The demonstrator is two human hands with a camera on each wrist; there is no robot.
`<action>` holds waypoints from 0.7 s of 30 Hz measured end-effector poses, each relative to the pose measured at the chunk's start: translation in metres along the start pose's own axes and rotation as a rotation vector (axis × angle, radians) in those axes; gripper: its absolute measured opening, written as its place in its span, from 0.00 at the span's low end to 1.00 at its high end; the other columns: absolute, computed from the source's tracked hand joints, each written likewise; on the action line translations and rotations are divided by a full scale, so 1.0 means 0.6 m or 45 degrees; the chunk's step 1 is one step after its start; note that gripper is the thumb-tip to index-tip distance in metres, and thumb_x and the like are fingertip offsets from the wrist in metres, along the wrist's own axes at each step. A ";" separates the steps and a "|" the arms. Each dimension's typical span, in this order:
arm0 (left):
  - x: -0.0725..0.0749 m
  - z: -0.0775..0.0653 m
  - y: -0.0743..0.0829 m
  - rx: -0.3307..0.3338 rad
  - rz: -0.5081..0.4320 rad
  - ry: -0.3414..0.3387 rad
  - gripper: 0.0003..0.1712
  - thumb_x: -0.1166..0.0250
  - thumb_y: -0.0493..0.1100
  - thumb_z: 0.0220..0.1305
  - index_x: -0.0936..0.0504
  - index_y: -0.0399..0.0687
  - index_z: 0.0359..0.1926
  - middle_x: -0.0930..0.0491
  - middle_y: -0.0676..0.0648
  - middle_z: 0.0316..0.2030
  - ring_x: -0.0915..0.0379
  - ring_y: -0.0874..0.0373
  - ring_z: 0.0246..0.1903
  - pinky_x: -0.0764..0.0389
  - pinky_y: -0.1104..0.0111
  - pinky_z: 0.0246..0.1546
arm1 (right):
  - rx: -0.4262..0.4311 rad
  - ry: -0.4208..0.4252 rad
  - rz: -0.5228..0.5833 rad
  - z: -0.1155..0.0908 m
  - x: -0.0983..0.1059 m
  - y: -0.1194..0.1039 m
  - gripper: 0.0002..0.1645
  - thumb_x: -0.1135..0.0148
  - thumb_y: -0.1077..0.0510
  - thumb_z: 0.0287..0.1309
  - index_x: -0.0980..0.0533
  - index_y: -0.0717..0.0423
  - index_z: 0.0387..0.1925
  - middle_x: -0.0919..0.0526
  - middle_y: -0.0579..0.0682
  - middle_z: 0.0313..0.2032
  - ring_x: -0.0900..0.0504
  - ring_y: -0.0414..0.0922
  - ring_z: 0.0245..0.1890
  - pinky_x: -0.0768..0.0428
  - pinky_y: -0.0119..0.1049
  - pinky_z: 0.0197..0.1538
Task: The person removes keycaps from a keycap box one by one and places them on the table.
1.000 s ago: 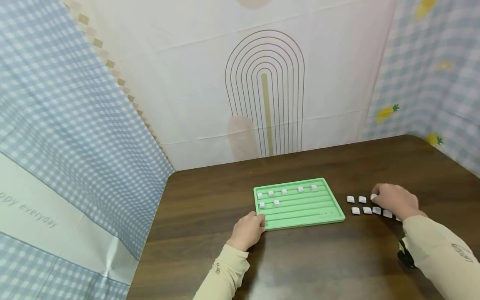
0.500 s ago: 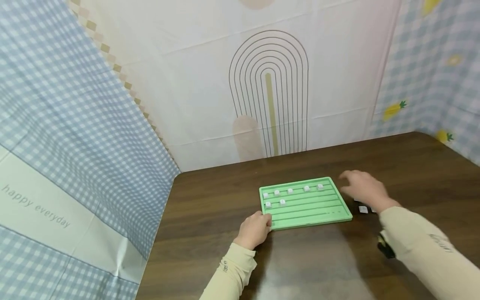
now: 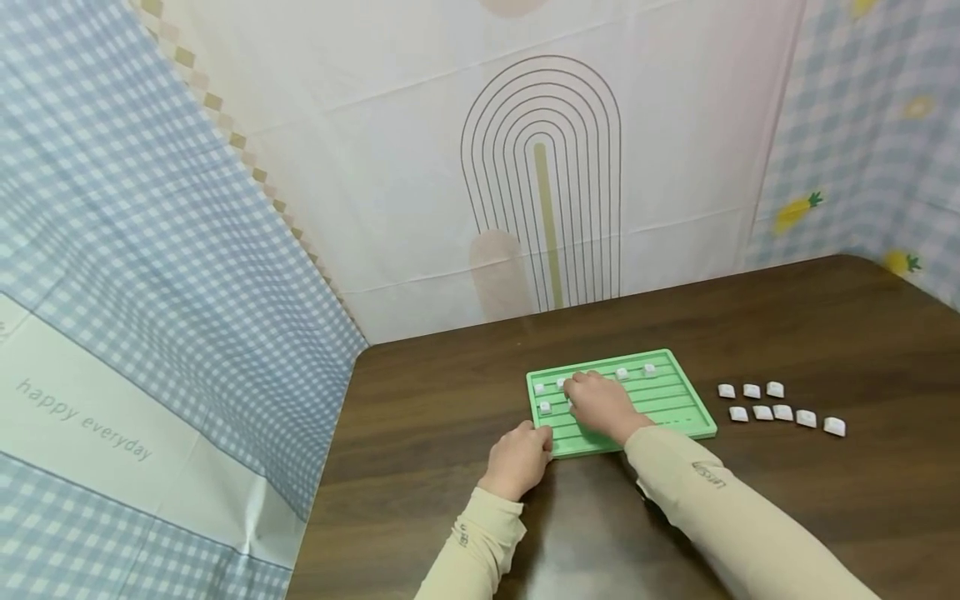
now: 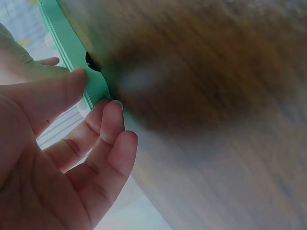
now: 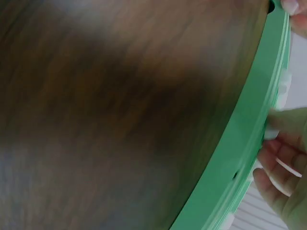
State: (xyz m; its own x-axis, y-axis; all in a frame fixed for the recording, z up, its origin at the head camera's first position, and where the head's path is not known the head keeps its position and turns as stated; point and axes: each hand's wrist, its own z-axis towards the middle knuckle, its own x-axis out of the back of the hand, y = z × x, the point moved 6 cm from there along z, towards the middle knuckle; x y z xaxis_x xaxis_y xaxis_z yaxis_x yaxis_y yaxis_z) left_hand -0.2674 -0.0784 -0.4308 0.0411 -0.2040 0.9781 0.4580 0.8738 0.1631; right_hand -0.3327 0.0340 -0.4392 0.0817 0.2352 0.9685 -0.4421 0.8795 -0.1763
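Observation:
A green ridged tray [image 3: 645, 412] lies on the table, with white keycaps [image 3: 622, 374] set along its back two rows. My left hand [image 3: 517, 458] grips the tray's front left corner; in the left wrist view its thumb [image 4: 74, 86] presses the tray's side wall while the other fingers curl at the corner. Over the tray's left half is my right hand [image 3: 603, 407], fingers pointing down to the second row. In the right wrist view, a white keycap [image 5: 271, 134] shows between the thumb and fingertips of that hand. The hand hides part of both rows.
To the right of the tray, several loose white keycaps [image 3: 782, 412] lie on the brown wooden table [image 3: 825, 500] in two rows. A patterned cloth [image 3: 405, 167] hangs behind the table, and blue checked cloth [image 3: 187, 250] hangs at the left.
My right hand has moved left from the loose keycaps to above the tray, uncovering those keycaps. The left hand keeps its hold on the tray corner. The head view has shifted slightly.

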 end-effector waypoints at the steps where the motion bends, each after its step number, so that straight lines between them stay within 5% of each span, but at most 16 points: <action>1: 0.000 0.001 0.001 0.001 0.004 0.003 0.05 0.34 0.41 0.54 0.23 0.49 0.27 0.25 0.48 0.25 0.29 0.56 0.20 0.31 0.69 0.15 | -0.002 0.016 -0.020 0.000 0.000 0.000 0.06 0.42 0.62 0.53 0.22 0.57 0.34 0.19 0.54 0.34 0.23 0.50 0.34 0.20 0.44 0.30; 13: 0.001 0.001 0.002 0.004 0.002 -0.036 0.07 0.35 0.41 0.55 0.26 0.48 0.26 0.27 0.49 0.24 0.34 0.58 0.19 0.35 0.71 0.15 | -0.017 0.055 0.055 -0.013 0.031 0.031 0.09 0.41 0.60 0.53 0.21 0.56 0.38 0.17 0.54 0.37 0.21 0.51 0.37 0.19 0.45 0.30; 16: 0.003 0.001 0.000 0.002 0.007 -0.038 0.07 0.35 0.41 0.55 0.26 0.49 0.26 0.27 0.50 0.24 0.36 0.60 0.19 0.36 0.71 0.15 | -0.084 0.087 0.092 -0.036 0.071 0.087 0.12 0.40 0.58 0.53 0.22 0.56 0.40 0.17 0.56 0.40 0.21 0.54 0.39 0.19 0.50 0.33; 21: 0.005 0.002 -0.004 0.010 0.011 -0.031 0.06 0.35 0.41 0.55 0.25 0.50 0.26 0.27 0.50 0.24 0.35 0.60 0.20 0.34 0.71 0.16 | -0.328 0.052 0.090 -0.109 0.137 0.232 0.17 0.46 0.55 0.57 0.24 0.58 0.45 0.19 0.62 0.44 0.22 0.58 0.40 0.23 0.56 0.28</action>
State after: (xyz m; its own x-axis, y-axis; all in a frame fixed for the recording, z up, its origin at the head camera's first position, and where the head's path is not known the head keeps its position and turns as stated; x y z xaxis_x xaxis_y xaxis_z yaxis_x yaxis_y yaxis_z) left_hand -0.2692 -0.0804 -0.4283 0.0231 -0.1854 0.9824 0.4510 0.8789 0.1553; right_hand -0.3294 0.2027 -0.3957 0.0968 0.3115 0.9453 -0.2065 0.9354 -0.2871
